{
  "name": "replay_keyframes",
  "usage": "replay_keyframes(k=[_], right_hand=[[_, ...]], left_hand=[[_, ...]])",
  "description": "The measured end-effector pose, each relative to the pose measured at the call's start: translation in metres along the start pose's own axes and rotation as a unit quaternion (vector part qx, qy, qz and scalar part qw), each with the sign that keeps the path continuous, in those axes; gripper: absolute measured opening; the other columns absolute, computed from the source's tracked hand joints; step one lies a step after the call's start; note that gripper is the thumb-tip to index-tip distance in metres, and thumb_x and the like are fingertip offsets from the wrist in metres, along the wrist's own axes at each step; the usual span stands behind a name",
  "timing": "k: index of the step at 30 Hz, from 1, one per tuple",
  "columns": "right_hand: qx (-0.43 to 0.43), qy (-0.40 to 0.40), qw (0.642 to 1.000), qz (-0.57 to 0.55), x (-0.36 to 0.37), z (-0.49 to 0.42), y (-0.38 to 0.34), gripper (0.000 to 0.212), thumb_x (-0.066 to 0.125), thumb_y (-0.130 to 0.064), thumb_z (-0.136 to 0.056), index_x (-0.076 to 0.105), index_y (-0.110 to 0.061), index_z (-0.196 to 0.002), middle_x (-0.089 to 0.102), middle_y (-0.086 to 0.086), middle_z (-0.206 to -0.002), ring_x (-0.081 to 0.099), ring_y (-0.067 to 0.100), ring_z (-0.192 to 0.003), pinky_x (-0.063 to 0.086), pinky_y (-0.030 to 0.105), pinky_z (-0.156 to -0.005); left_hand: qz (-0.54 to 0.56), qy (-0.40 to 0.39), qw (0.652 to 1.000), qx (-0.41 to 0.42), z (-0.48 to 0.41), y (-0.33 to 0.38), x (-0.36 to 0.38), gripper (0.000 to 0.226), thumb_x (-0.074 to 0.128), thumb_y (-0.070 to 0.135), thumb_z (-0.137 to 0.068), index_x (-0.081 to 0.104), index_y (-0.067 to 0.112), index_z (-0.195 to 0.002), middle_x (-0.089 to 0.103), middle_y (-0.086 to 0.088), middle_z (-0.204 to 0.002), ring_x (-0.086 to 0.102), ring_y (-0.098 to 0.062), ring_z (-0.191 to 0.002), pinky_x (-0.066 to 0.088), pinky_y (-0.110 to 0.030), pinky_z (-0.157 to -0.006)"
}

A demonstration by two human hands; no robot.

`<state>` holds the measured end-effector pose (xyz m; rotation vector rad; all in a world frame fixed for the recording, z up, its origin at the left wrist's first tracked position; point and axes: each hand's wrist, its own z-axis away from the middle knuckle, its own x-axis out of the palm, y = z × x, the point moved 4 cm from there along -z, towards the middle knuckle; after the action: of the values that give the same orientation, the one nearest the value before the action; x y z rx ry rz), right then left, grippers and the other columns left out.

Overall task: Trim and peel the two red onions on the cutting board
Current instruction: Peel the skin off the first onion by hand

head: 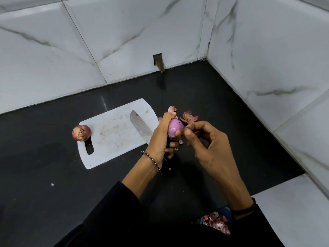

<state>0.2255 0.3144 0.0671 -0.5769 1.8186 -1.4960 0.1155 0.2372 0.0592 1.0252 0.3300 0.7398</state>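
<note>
Left hand (158,138) clamped round the half-peeled onion (175,129), right hand (210,145) seemingly pinching its skin, second onion (81,132) unpeeled on cutting board (110,138), knife (140,127) beside.

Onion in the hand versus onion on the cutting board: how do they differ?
The held onion shows glossy purple flesh; the board onion has dry reddish-brown skin. The left hand grips the held onion; the board onion rests untouched on the cutting board. Both are red onions.

No lettering is readable; marks on the knife blade (140,127) seem only dimples.
</note>
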Motion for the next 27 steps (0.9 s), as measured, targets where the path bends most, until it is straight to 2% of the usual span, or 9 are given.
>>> replay_keyframes(k=[4, 8, 12, 15, 18, 21, 23, 25, 27], right_hand=[[0.006, -0.031, 0.999, 0.003, 0.002, 0.000, 0.005, 0.008, 0.061, -0.031, -0.096, 0.063, -0.037, -0.100, 0.066, -0.019, -0.092, 0.065, 0.007, -0.089, 0.048, 0.022, -0.069], [0.012, -0.028, 1.000, -0.006, 0.001, -0.002, 0.009, 0.006, 0.057, -0.026, -0.100, 0.060, -0.031, -0.099, 0.065, -0.009, -0.087, 0.062, 0.002, -0.073, 0.047, 0.018, -0.065], [0.041, 0.010, 0.999, -0.005, -0.002, -0.006, 0.016, 0.004, 0.056, -0.030, -0.100, 0.059, -0.032, -0.101, 0.066, -0.003, -0.089, 0.062, 0.004, -0.071, 0.047, 0.021, -0.067], [0.047, 0.039, 0.998, 0.025, -0.004, -0.009, 0.020, 0.013, 0.061, -0.030, -0.098, 0.057, -0.039, -0.107, 0.066, -0.009, -0.100, 0.066, 0.004, -0.084, 0.053, 0.028, -0.070], [0.020, 0.035, 0.999, 0.023, -0.002, -0.012, 0.016, 0.018, 0.060, -0.038, -0.097, 0.061, -0.041, -0.114, 0.065, -0.018, -0.108, 0.066, 0.008, -0.096, 0.056, 0.034, -0.077], [-0.001, 0.018, 0.999, 0.029, 0.003, -0.015, 0.012, 0.029, 0.068, -0.039, -0.092, 0.064, -0.035, -0.121, 0.066, -0.015, -0.117, 0.067, 0.010, -0.098, 0.056, 0.032, -0.082], [-0.006, 0.010, 0.999, 0.043, 0.007, -0.018, 0.011, 0.026, 0.071, -0.036, -0.090, 0.066, -0.035, -0.115, 0.065, -0.014, -0.115, 0.067, 0.008, -0.097, 0.057, 0.029, -0.081], [-0.002, 0.009, 0.998, 0.058, 0.009, -0.021, 0.012, 0.017, 0.070, -0.035, -0.090, 0.068, -0.034, -0.107, 0.064, -0.015, -0.110, 0.065, 0.005, -0.098, 0.056, 0.027, -0.082], [0.004, 0.006, 0.998, 0.067, 0.009, -0.022, 0.014, 0.011, 0.069, -0.032, -0.091, 0.068, -0.033, -0.102, 0.064, -0.017, -0.108, 0.064, 0.004, -0.098, 0.052, 0.023, -0.081]], left_hand=[[0.020, 0.002, 1.000, -0.001, -0.001, 0.001, -0.002, 0.066, 0.035, 0.068, -0.094, 0.050, 0.016, -0.057, 0.039, 0.004, -0.041, 0.027, -0.008, -0.032, 0.024, -0.019, -0.041], [0.032, 0.008, 0.999, -0.003, -0.005, 0.002, -0.003, 0.068, 0.035, 0.067, -0.093, 0.056, 0.013, -0.059, 0.047, -0.001, -0.043, 0.030, -0.009, -0.031, 0.024, -0.020, -0.042], [0.033, 0.007, 0.999, -0.016, -0.009, 0.001, -0.006, 0.073, 0.035, 0.068, -0.092, 0.059, 0.013, -0.051, 0.049, -0.004, -0.044, 0.029, -0.010, -0.031, 0.023, -0.018, -0.042], [0.029, 0.011, 0.999, -0.018, -0.010, 0.001, -0.007, 0.074, 0.035, 0.067, -0.093, 0.060, 0.015, -0.047, 0.052, -0.004, -0.045, 0.032, -0.010, -0.031, 0.024, -0.018, -0.042], [0.008, 0.018, 1.000, -0.009, -0.013, 0.002, -0.007, 0.070, 0.036, 0.066, -0.095, 0.058, 0.010, -0.060, 0.051, -0.003, -0.044, 0.034, -0.008, -0.029, 0.026, -0.017, -0.041], [-0.008, 0.028, 1.000, -0.002, -0.014, 0.000, -0.007, 0.064, 0.036, 0.067, -0.094, 0.062, 0.009, -0.083, 0.052, -0.001, -0.047, 0.036, -0.008, -0.030, 0.029, -0.018, -0.039], [0.004, 0.032, 0.999, -0.006, -0.014, 0.000, -0.007, 0.060, 0.038, 0.065, -0.095, 0.061, 0.010, -0.094, 0.056, 0.001, -0.051, 0.043, -0.004, -0.030, 0.032, -0.015, -0.036], [0.014, 0.030, 0.999, -0.014, -0.013, 0.000, -0.007, 0.058, 0.039, 0.065, -0.094, 0.061, 0.011, -0.096, 0.057, 0.004, -0.049, 0.046, -0.004, -0.030, 0.033, -0.014, -0.036], [0.010, 0.024, 0.999, -0.019, -0.014, -0.001, -0.008, 0.062, 0.038, 0.069, -0.093, 0.061, 0.012, -0.090, 0.055, 0.003, -0.047, 0.040, -0.006, -0.030, 0.030, -0.016, -0.038]])
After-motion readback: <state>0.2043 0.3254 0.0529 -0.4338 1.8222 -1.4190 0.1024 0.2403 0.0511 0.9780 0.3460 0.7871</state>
